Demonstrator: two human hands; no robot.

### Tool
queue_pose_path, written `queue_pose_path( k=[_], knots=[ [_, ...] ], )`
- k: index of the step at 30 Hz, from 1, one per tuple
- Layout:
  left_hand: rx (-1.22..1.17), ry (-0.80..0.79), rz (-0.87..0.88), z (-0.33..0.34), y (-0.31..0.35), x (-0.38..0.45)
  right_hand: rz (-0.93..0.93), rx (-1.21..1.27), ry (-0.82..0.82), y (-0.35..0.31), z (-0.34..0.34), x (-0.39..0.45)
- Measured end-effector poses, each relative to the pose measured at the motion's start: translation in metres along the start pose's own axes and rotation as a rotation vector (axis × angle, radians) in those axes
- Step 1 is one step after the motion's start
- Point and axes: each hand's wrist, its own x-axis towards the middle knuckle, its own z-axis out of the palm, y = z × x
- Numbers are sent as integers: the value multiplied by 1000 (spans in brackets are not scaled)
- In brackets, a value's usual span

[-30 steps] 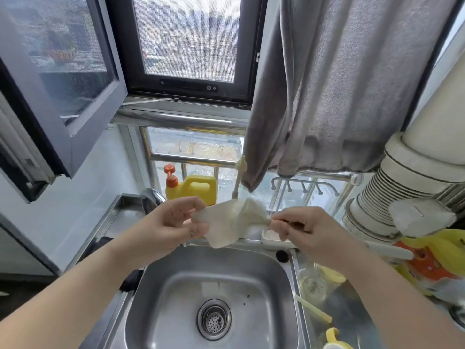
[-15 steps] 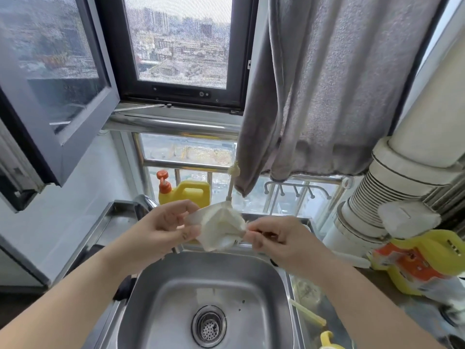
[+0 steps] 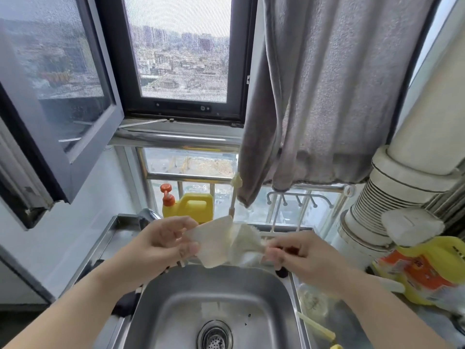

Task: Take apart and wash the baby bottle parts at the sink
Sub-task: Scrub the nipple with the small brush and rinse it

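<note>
stretching a cloth above the sink

holding a thin, creased off-white cloth [image 3: 221,244] between both hands, the left hand [image 3: 161,244] pinches its left edge and the right hand [image 3: 295,250] pinches the bunched right end, fingers closed on it, probably to open it out. below lies the smooth steel sink [image 3: 264,293]; on the right surface, a pale straw-like bottle part [image 3: 315,327].

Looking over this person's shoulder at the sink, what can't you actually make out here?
Head view only:
- What the right hand pinches: its own fingers and the crumpled whitish cloth, also held by the left hand, cover it.
- Clear bottle-like item right of the steel sink: right forearm hides much.
- Small yellow piece: cut off by bottom edge.
</note>
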Motion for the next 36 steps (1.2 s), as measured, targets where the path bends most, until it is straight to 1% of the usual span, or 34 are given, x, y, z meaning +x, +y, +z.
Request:
queue_pose_path(
  k=[2, 3, 4, 6, 7, 8, 9, 11, 13, 15, 17, 19, 21, 23, 27, 30, 32, 34, 36],
  knots=[
    [-5, -34, -3, 2, 0, -1, 13, 61, 118, 0, -7, 2],
    [0, -48, -2, 4, 0, 0, -15, 84, 142, -2, -6, 6],
    [-2, -60, -5, 6, 0, 1, -51, 105, 121, -7, -3, 8],
    [-9, -104, -9, 8, 2, 2, -95, 93, -3, -14, 8, 9],
    [-3, -108, -10, 8, 2, 2, -99, 53, -61, -13, 12, 6],
    [2, -79, -7, 6, 1, 2, -99, 10, -97, -10, 13, 3],
    [0, -30, -11, 3, 0, 1, -89, -4, -104, -5, 11, 0],
    [-12, 16, -10, -2, -1, 0, -40, 46, -47, 8, 2, -2],
    [-38, -34, -33, -1, -2, -1, -3, 126, 20, 14, -3, 0],
    [-91, -145, -73, 4, -2, 1, -28, 182, 14, 12, -1, 4],
    [-66, -217, -128, 10, -3, 4, -56, 200, -17, 6, 5, 6],
    [-18, -225, -186, 15, -4, 7, -51, 199, -29, 4, 9, 7],
    [28, -198, -248, 18, -5, 9, -43, 160, -37, 4, 10, 5],
    [60, -175, -268, 21, -5, 11, -32, 149, -26, 7, 10, 3],
    [131, -174, -210, 21, -5, 11, -7, 120, -8, 11, 10, 0],
    [188, -100, -167, 12, -7, 12, 28, 51, -29, 14, 5, -5],
    [171, -82, -148, 11, -8, 12, 49, 64, 18, 15, -2, -6],
    [116, -132, -128, 17, -8, 11, 28, 129, 89, 11, -5, -4],
    [50, -148, -116, 21, -10, 12, -27, 173, 77, 4, -2, -1]
  ],
)
